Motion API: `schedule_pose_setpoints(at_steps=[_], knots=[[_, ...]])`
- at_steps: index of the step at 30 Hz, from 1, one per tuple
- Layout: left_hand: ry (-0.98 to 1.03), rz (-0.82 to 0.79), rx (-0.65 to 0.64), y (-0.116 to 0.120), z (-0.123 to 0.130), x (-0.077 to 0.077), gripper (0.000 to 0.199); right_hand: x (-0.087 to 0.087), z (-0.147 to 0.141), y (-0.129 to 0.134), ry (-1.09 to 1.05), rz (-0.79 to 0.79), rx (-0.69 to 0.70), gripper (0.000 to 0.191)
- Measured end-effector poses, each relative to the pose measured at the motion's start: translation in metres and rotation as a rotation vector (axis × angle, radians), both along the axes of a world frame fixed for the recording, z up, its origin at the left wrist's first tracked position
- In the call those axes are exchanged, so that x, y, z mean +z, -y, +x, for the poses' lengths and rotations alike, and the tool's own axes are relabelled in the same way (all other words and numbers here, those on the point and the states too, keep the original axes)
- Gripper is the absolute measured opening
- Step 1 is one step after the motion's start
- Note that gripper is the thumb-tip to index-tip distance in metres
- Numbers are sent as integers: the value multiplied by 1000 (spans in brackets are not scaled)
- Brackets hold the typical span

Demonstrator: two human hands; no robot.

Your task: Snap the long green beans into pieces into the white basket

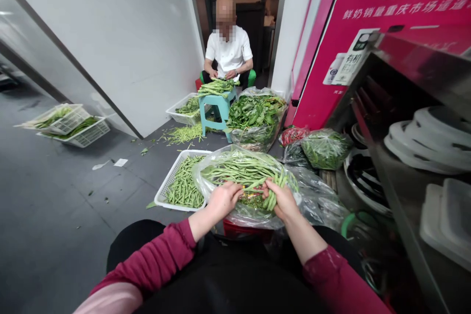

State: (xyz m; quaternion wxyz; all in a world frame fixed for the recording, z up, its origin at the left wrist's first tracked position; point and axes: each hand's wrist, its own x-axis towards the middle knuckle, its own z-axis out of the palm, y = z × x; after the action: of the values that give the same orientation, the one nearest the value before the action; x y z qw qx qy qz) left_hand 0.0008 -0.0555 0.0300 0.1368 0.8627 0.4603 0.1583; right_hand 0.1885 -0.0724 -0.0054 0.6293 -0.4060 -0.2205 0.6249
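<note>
A clear plastic bag [209,159] lies open in front of me, full of long green beans [235,169]. My right hand [285,201] is closed round a bunch of green beans [271,198] over the right side of the bag. To its left, my left hand [225,198] has its fingers pinched together at the end of a green bean that reaches across from the bunch. Beside the bag on the left, a white basket [160,196] holds short pieces of green bean [186,181].
A co-worker in white [230,51] sits behind a blue stool [217,105] piled with green stalks. A bag of leafy greens [257,113] stands next to it. White baskets [84,137] are at left. A metal shelf [397,196] with plates is close on my right.
</note>
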Motion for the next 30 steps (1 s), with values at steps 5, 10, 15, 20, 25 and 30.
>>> schedule_pose_setpoints(at_steps=[5,10,15,20,25,30], knots=[[-47,43,-35,8,-12,-2,32,5,0,-1,-9,11,16,25],[-151,46,-57,10,-17,15,33,3,1,0,189,43,62,19],[-187,60,-134,19,-8,42,35,-9,1,-11,730,9,-148,23],[-192,65,-302,4,-10,52,32,-12,-1,-6,266,-241,426,32],[-204,30,-380,-10,-3,38,33,-3,-5,13,-57,-141,785,29],[-295,-3,-222,-38,-5,45,28,0,-4,17,-60,-105,710,21]])
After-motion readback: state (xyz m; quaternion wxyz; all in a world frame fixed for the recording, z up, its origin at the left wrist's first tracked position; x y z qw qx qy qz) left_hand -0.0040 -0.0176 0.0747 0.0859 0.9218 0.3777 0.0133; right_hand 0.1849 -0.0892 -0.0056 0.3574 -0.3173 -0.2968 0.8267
